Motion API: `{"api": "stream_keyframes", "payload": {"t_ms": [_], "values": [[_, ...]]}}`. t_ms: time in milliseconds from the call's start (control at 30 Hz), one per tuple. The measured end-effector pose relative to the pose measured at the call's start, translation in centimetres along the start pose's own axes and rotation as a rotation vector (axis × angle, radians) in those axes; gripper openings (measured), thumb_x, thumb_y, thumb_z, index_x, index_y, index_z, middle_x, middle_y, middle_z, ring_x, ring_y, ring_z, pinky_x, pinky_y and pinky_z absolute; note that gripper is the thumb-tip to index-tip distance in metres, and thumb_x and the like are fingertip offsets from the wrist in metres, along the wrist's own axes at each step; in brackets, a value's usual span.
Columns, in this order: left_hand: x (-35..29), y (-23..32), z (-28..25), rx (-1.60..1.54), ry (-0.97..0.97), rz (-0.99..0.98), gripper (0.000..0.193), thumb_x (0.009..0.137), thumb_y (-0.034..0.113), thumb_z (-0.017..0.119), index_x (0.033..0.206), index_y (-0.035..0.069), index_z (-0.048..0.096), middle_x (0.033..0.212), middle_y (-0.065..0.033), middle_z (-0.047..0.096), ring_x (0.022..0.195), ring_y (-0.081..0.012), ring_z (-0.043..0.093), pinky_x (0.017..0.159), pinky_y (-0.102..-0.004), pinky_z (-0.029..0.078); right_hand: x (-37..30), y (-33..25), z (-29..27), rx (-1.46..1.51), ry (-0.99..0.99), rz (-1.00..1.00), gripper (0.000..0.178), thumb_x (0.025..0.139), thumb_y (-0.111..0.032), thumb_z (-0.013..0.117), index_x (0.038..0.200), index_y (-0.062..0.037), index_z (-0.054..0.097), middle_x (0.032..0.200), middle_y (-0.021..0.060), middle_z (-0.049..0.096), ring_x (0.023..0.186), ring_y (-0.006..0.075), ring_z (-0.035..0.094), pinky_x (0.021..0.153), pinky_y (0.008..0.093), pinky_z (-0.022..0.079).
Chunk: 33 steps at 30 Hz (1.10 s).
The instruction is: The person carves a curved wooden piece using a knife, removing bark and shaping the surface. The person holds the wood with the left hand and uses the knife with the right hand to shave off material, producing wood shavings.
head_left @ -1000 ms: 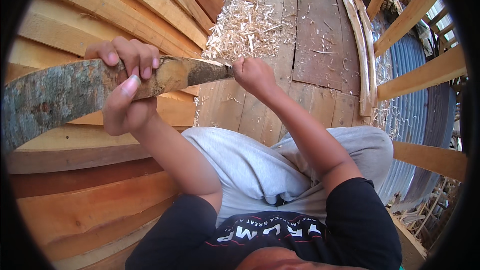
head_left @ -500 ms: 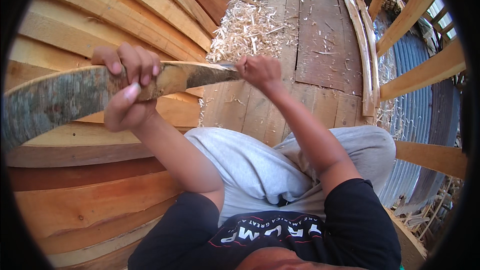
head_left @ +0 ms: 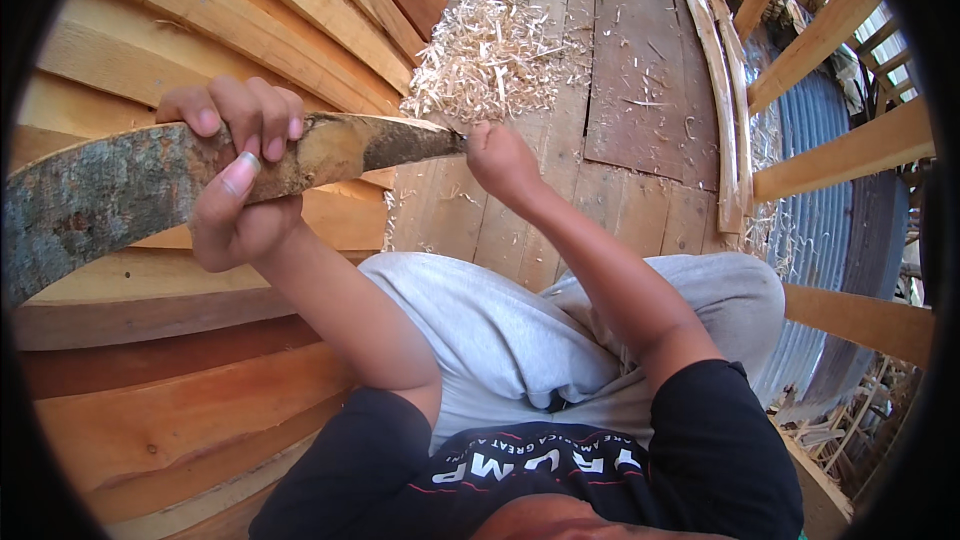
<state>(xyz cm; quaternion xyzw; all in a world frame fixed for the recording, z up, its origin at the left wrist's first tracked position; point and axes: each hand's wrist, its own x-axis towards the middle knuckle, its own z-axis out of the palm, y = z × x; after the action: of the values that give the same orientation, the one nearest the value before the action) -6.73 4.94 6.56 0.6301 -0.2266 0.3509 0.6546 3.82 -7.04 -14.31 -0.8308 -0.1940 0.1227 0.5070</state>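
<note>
- The curved wooden piece [head_left: 150,185], bark still on its left stretch, is held up in the air over the stacked planks [head_left: 170,60]; its long free end reaches toward the picture's left rim, and that weight could twist it downward out of the grasp.
- The left hand [head_left: 235,180] is wrapped round the piece near its middle, fingers [head_left: 250,120] curled over the top and thumb pressed along the near face. The thumb lies on the worked side, so a slip along the wood could catch it.
- The tapered, pared tip [head_left: 410,140] points at the right hand [head_left: 505,162], which is closed in a fist just at the tip. Whether it grips a blade cannot be told; only a small dark bit shows at the fist.
- If a tool is there, a sudden give in the grain could drive it past the tip or toward the person's lap [head_left: 500,330] below.
- The loose shavings [head_left: 490,55] heaped on the plank floor [head_left: 640,90] could slide underfoot.
</note>
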Motion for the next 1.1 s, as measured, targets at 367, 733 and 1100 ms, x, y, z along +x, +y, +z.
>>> {"api": "stream_keyframes", "payload": {"t_ms": [367, 733, 1100], "values": [[0.0, -0.3, -0.1, 0.014, 0.092, 0.011, 0.037, 0.067, 0.008, 0.052, 0.102, 0.006, 0.042, 0.076, -0.009, 0.041, 0.069, -0.019, 0.043, 0.071, -0.0371, 0.039, 0.8, -2.9, -3.9, -0.308, -0.213, 0.03, 0.035, 0.091, -0.02, 0.039, 0.089, 0.0003, 0.067, 0.092, 0.0235, 0.067, 0.087, 0.0411, 0.065, 0.075, 0.0481, 0.051], [0.1, -0.8, 0.8, 0.017, 0.127, 0.012, 0.039, 0.067, 0.007, 0.051, 0.105, 0.004, 0.042, 0.077, -0.0106, 0.044, 0.071, -0.0195, 0.044, 0.073, -0.0382, 0.039, 2.1, 6.2, 0.3, -0.399, -0.239, -0.072, 0.039, 0.092, -0.023, 0.037, 0.089, 0.0034, 0.065, 0.095, 0.0256, 0.066, 0.09, 0.0423, 0.063, 0.08, 0.0508, 0.049], [0.2, -1.1, 1.8, 0.079, 0.221, 0.001, 0.037, 0.066, 0.007, 0.053, 0.102, 0.006, 0.043, 0.078, -0.0088, 0.043, 0.073, -0.0181, 0.043, 0.078, -0.0363, 0.036, 1.2, 1.5, -1.4, -0.196, -0.252, -0.082, 0.044, 0.091, -0.026, 0.034, 0.084, 0.008, 0.061, 0.092, 0.0364, 0.059, 0.085, 0.0508, 0.059, 0.082, 0.0533, 0.046]]}}
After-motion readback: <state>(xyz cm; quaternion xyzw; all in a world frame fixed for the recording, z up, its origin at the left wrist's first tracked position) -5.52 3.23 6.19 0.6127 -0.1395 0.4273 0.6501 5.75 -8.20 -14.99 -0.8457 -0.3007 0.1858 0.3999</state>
